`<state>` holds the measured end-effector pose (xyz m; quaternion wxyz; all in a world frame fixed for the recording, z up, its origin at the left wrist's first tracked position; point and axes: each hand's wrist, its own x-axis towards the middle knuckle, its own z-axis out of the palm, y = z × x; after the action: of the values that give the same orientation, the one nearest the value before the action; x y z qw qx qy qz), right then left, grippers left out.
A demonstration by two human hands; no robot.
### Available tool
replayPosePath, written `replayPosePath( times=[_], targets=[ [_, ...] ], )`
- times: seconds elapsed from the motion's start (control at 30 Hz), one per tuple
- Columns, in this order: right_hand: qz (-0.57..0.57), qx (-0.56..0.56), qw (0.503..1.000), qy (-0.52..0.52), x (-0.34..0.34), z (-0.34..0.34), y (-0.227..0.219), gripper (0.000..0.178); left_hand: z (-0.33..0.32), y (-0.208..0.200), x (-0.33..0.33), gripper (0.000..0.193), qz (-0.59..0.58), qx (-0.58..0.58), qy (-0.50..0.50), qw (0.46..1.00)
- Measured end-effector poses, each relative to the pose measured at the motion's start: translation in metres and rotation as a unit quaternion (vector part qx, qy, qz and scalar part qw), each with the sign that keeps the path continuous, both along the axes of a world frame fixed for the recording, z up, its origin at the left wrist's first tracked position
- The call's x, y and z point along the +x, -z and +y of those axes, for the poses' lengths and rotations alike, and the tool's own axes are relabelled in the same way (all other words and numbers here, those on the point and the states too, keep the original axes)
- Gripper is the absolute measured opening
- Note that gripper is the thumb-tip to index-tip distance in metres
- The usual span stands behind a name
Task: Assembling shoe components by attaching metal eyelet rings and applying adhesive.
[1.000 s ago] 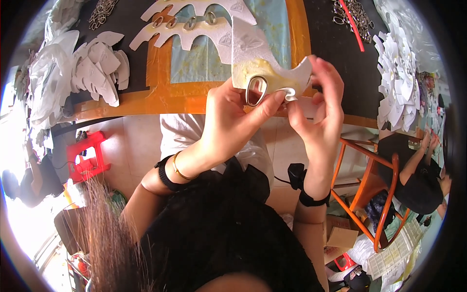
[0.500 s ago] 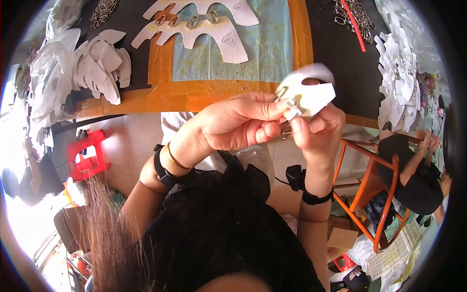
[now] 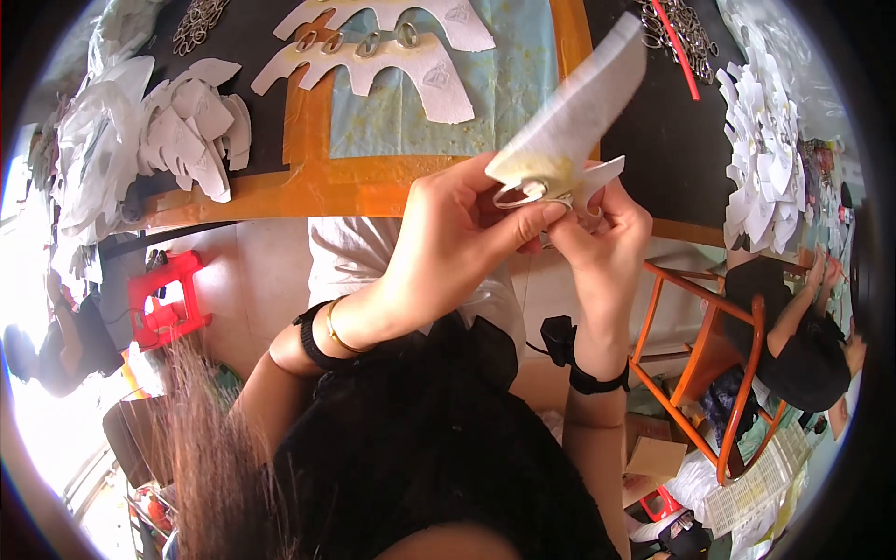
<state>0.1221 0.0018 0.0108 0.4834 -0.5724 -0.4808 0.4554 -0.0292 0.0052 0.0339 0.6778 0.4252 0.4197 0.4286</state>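
Hands [image 3: 448, 241] are pinching a white cutout [image 3: 577, 107] (beside its ring [image 3: 509, 203]) at the desk's [image 3: 674, 177] near edge. Steadiness is probably helping.

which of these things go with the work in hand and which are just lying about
Seem to belong:
white piece, in left hand and right hand
ring at its lower end
flat pieces bearing rings
blue sheet
ring pile

Apparently lying about:
red stool
orange chair
cardboard box
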Motion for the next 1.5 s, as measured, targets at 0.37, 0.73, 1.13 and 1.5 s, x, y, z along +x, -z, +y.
replayPosePath(
  times=[0.37, 0.73, 1.13, 1.5],
  targets=[
    [0.037, 0.034, 0.998, -0.024, -0.007, -0.014, -0.02, 0.02, 0.015, 0.011, -0.013, 0.021, -0.191, -0.174, 0.142, 0.956],
    [-0.128, 0.088, 0.986, -0.066, 0.012, -0.003, -0.008, 0.03, 0.016, 0.023, -0.007, 0.024, -0.094, -0.052, 0.02, 0.994],
    [-0.403, 0.378, 0.833, 0.003, 0.0, 0.004, -0.024, 0.015, 0.015, 0.019, 0.001, 0.02, -0.107, -0.064, -0.065, 0.99],
    [-0.231, 0.257, 0.937, 0.046, -0.008, 0.005, -0.002, 0.013, 0.01, 0.021, 0.007, 0.022, -0.115, -0.03, -0.058, 0.991]
  ],
)
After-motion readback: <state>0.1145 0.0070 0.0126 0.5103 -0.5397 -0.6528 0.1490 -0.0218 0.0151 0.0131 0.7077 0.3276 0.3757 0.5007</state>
